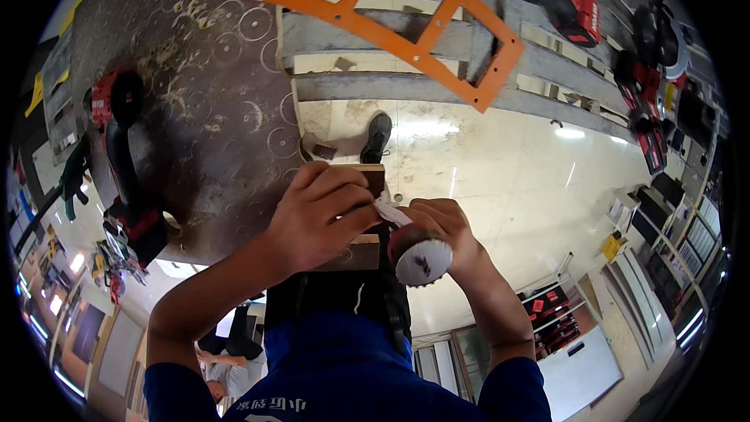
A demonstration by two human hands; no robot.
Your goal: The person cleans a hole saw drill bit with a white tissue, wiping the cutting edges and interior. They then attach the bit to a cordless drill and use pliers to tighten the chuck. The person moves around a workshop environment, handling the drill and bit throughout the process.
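Note:
In front of my body, my left hand (pixel 320 215) is closed, its fingers curled and the tips at a crumpled white strip (pixel 388 208) that looks like thin paper or cloth. My right hand (pixel 439 223) meets the strip's other end with bent fingers. Just under the right hand is a round, pale-faced thing (pixel 423 262) with a toothed rim and a red part behind it; its kind is unclear, and the hand partly hides how it is held. Brown board pieces with pale edges, one upper (pixel 375 178) and one lower (pixel 361 255), show beside my left hand, which covers the space between them.
A brown, ring-marked tabletop (pixel 226 117) lies left, bearing a black-and-red power tool (pixel 121 148). An orange template (pixel 422 51) rests on grey slats (pixel 461 37). Another black-and-red tool (pixel 562 8) lies far right. A person (pixel 230 375) is behind at lower left.

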